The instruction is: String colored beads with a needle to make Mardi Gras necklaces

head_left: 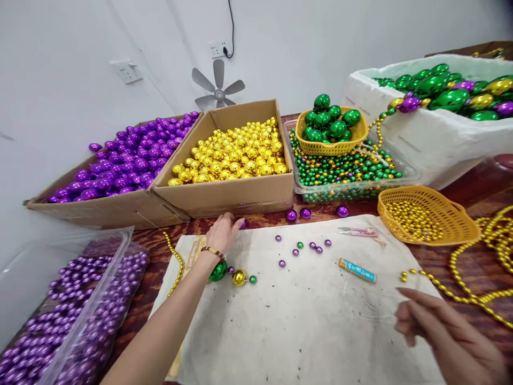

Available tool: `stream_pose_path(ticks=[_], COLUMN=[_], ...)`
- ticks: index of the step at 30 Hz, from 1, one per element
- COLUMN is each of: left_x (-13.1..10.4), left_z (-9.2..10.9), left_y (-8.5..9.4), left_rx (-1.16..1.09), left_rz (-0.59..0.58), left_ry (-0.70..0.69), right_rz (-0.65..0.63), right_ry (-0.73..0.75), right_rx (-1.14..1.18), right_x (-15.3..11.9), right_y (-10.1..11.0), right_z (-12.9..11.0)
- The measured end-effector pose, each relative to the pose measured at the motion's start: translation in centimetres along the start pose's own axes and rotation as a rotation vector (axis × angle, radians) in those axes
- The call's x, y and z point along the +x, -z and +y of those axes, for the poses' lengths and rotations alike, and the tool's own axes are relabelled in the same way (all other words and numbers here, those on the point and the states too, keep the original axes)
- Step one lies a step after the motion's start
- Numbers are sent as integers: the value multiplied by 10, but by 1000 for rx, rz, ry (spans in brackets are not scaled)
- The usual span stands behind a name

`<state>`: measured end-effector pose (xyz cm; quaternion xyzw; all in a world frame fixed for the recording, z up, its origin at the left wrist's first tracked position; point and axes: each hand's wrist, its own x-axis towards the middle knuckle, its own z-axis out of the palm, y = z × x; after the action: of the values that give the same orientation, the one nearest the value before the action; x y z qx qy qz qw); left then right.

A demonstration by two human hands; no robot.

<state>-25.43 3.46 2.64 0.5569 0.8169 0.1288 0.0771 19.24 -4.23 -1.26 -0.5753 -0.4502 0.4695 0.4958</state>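
My left hand (224, 233), with a beaded bracelet on its wrist, is at the cloth's far edge, its curled fingers on a large purple bead (242, 223). Partly behind that wrist lie strung beads: a big green bead (218, 271), a small purple one, a gold bead (239, 277) and a small green bead (253, 279). My right hand (444, 329) hovers over the cloth's right side, fingers bent together at the end of a thin white thread (371, 316). Several small purple beads (282, 263) and one green bead (300, 245) lie loose mid-cloth.
Cardboard boxes of purple beads (132, 160) and gold beads (236, 149) stand behind. A yellow basket (460, 227) holds small gold beads. Snippers (360, 232) and a blue packet (358, 270) lie on the white cloth (256, 331). A clear bin (92, 310) stands left, gold strands (473, 297) right.
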Motion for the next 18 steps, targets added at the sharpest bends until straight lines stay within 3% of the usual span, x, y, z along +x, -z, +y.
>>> stream_pose_path(ticks=[3, 6, 9, 14, 18], left_x=[19, 24, 19, -21, -65], left_z=[4, 4, 3, 18, 49], left_y=[-13, -23, -21, 0, 13], left_rx=[-27, -120, -277, -647, -1229], left_rz=[10, 18, 10, -113, -382], left_ry=[124, 148, 127, 62, 47], right_rz=[-232, -316, -364, -474, -541], right_ry=[-57, -63, -75, -85, -81], right_rx=[34, 49, 49, 24, 37], right_x=[-10, -20, -27, -31, -33], right_y=[-32, -54, -66, -85, -105], right_z=[4, 6, 12, 18, 7])
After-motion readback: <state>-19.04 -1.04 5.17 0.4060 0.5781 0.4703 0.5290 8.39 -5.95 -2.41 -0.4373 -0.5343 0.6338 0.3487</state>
